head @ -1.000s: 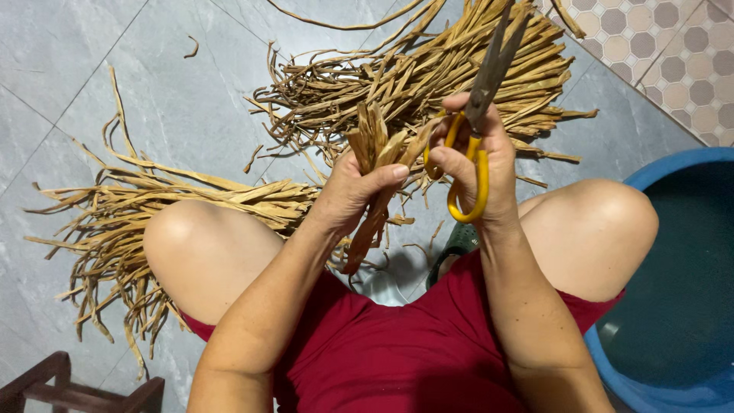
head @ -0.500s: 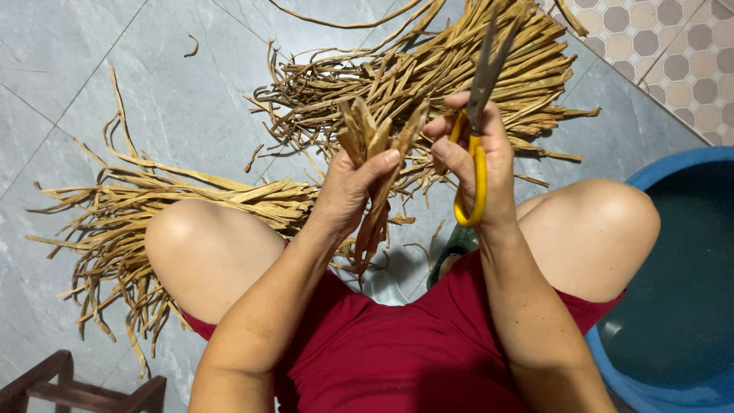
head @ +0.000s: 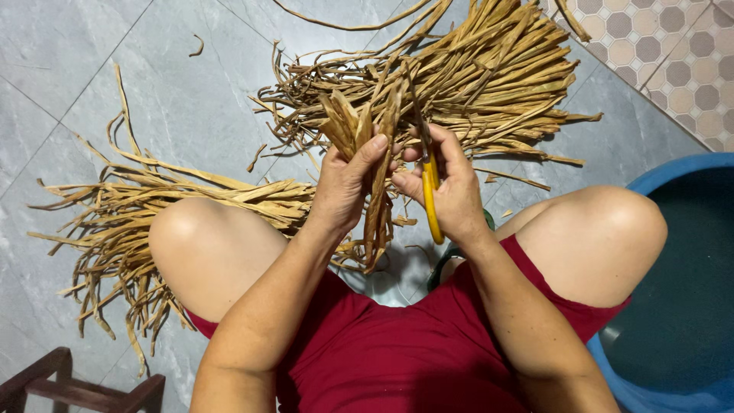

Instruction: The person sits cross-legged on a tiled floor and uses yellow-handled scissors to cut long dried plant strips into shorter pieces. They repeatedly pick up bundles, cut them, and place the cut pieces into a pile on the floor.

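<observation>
Two hands (head: 348, 187) (head: 451, 191), dried strips (head: 375, 145), scissors (head: 430, 195)

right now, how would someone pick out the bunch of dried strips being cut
Start at the grey tiled floor, where two loose piles of tan dried strips lie fanned out beyond the person's bare knees. Between the knees, the left hand holds a small bunch of strips upright. It alone is off the floor, with yellow-handled scissors in the right hand beside it.
</observation>
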Tool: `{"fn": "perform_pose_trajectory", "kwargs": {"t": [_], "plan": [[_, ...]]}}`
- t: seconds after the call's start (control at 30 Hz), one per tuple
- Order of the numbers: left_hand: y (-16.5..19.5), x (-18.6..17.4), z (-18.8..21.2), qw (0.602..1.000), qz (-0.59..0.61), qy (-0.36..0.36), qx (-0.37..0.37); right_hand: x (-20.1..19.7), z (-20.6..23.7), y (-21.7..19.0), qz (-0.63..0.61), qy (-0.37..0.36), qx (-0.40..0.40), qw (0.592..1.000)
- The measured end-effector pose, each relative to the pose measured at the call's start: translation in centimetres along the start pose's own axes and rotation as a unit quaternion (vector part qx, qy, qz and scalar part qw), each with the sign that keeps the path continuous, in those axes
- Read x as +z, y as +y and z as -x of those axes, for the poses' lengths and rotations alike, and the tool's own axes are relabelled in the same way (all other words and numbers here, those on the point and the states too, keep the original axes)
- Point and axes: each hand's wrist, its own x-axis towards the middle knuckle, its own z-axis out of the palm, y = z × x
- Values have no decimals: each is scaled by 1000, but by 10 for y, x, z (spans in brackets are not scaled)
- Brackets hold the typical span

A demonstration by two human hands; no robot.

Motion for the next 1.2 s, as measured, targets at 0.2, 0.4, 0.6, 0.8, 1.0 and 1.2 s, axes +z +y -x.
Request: {"fn": "perform_pose_trajectory", "kwargs": {"t": [0.2,0.4,0.6,0.8,1.0,1.2], "plan": [[-4,1,1,995,-92,-32,12,5,-1,6,-91,43,-34,994],[-12,3,2,977,-208,-48,18,0,-10,11,-223,78,0,972],[-9,0,3,961,-261,-92,-15,7,-4,6,-141,50,20,989],[-11,-7,-2,891,-384,-171,170,6,-4,8,-117,3,-19,993],[-3,-5,3,865,-436,-233,85,7,-6,25,-149,-4,17,989],[-10,20,8,883,-394,-225,119,-13,-22,-5,-144,58,-23,988]]}}
